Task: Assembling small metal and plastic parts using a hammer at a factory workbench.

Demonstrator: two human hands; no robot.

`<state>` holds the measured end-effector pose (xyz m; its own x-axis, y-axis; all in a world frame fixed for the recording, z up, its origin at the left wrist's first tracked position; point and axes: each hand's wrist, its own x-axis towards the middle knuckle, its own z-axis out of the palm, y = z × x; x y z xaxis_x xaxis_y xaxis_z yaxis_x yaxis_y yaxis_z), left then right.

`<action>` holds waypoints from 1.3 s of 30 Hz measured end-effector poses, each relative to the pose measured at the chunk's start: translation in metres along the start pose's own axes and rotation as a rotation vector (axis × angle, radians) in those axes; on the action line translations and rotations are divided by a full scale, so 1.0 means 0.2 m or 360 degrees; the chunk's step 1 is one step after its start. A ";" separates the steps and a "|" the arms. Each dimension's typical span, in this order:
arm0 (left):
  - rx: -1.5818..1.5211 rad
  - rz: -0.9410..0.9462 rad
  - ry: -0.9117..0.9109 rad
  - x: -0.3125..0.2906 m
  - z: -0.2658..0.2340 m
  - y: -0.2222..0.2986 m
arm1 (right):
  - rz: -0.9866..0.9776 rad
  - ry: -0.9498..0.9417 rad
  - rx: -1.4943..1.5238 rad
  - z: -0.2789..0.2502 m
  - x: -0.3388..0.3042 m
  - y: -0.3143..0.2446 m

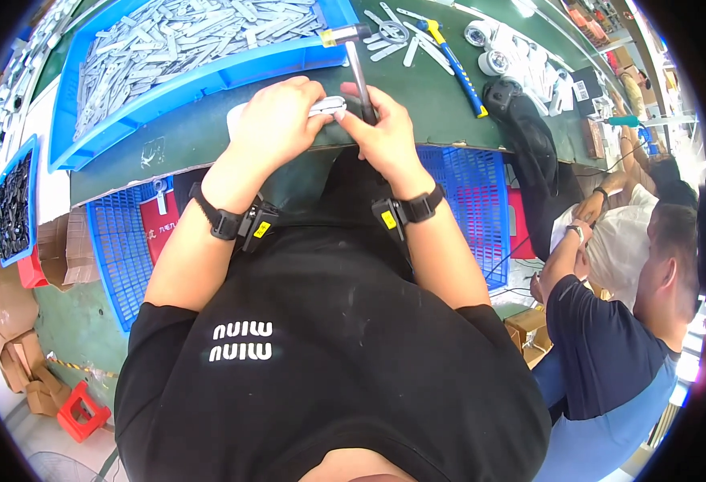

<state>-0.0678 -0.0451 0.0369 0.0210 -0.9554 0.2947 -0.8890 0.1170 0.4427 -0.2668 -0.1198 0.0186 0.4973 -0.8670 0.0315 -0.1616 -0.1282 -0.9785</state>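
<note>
My left hand (277,120) is closed around a slim white-and-grey plastic piece (329,105), which sticks out past the fingertips toward the right. My right hand (387,135) has the dark grip of a hammer (356,68) between thumb and fingers. Its metal shaft points away from me, and its head lies over the rim of a blue bin (208,78). The right thumb tip is at the end of the plastic piece; whether it presses on it I cannot tell. Part of a white object (235,120) shows beside my left hand, mostly hidden.
Grey-white flat pieces (184,40) fill the bin. Beyond it lie loose pieces (393,34), a second hammer (457,68) with a blue-yellow handle, and white round parts (493,62). A black tray of parts (17,201) stands left; blue crates (116,249) sit below; a co-worker (610,345) is at right.
</note>
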 end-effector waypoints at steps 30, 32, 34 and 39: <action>0.0254 0.0127 -0.0065 -0.05 0.03 0.06 | 0.0180 0.0056 0.0132 -0.09 -0.14 0.08; 0.0261 0.0342 -0.0134 -0.01 0.02 0.05 | 0.0149 0.0101 0.0136 -0.11 -0.20 0.11; 0.0264 0.0560 -0.0205 -0.01 0.02 0.06 | 0.0143 0.0107 0.0176 -0.14 -0.26 0.12; 0.0225 0.0663 0.0002 -0.07 -0.02 0.10 | 0.0194 0.0150 0.0200 -0.14 -0.33 0.11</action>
<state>-0.0841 -0.0278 0.0443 -0.3520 -0.8341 0.4248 -0.8756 0.4538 0.1657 -0.3276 -0.0791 0.0017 0.3977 -0.9144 -0.0760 -0.1051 0.0368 -0.9938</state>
